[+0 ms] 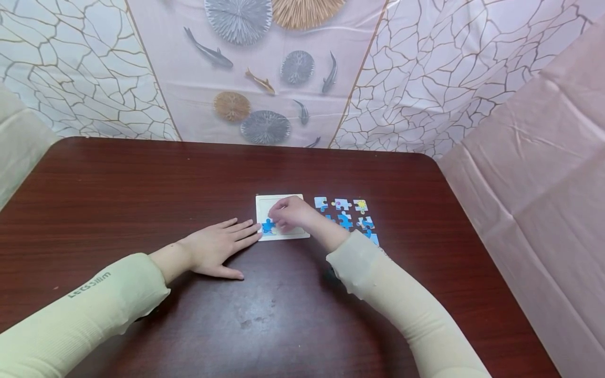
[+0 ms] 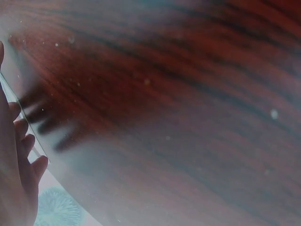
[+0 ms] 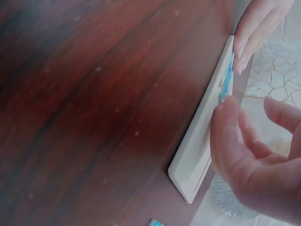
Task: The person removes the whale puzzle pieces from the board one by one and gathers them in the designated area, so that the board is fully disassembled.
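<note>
A shallow cream-white puzzle tray lies on the table, with a blue jigsaw piece at its left front corner. My left hand lies palm down, its fingers spread and their tips touching the tray's left edge. Over the tray is my right hand, its fingers bent loosely. In the right wrist view, a fingertip of that hand meets the near end of the blue piece, and thumb and forefinger stand apart. Only part of the left hand shows in the left wrist view.
Several loose jigsaw pieces lie in rough rows to the right of the tray, some hidden by the right forearm. The dark red-brown wooden table extends all around. Patterned cloth hangs behind its far edge.
</note>
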Motion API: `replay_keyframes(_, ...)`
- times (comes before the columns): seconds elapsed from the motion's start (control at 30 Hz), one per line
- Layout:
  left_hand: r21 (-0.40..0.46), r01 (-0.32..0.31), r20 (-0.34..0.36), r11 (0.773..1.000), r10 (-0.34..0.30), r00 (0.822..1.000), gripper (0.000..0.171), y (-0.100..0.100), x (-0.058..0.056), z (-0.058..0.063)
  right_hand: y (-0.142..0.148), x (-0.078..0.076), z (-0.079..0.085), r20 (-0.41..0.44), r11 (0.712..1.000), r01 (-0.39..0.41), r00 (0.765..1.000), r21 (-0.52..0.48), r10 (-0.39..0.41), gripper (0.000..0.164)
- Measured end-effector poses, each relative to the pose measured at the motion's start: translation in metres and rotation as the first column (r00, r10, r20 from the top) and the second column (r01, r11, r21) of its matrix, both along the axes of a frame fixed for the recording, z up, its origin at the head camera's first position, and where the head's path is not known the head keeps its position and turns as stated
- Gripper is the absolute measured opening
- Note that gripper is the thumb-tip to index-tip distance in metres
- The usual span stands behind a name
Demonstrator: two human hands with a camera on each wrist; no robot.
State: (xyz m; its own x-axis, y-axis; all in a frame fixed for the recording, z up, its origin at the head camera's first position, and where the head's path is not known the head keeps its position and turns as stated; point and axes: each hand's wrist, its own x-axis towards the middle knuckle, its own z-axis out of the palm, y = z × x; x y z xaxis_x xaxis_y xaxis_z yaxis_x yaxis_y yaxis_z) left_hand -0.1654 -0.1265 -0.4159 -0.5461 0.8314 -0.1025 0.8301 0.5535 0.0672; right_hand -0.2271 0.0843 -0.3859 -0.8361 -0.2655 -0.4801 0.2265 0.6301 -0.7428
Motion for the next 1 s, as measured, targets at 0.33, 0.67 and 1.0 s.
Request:
replay_keyframes(0.33, -0.003, 0.000, -0.011, 1.000, 0.000, 1.000, 0.085, 0.000, -0.001, 0.000, -0.001, 0.000, 0.001, 0.038, 0.996, 0.079, 0.996, -0.049, -0.077, 0.025)
replay_keyframes(0.67, 0.001, -0.005, 0.005, 1.000, 0.005, 1.000, 0.085, 0.001, 0.000, 0.002, -0.001, -0.003, -0.005, 0.030, 0.992, 0.106, 0.994, -0.063, -0.104, 0.025)
replay_keyframes(1.0, 0.001, 0.003, -0.010, 1.000, -0.003, 1.000, 0.085, 0.001, -0.001, 0.000, -0.001, -0.005, -0.008, 0.009, 0.999, 0.046, 0.999, -0.002, -0.046, 0.024)
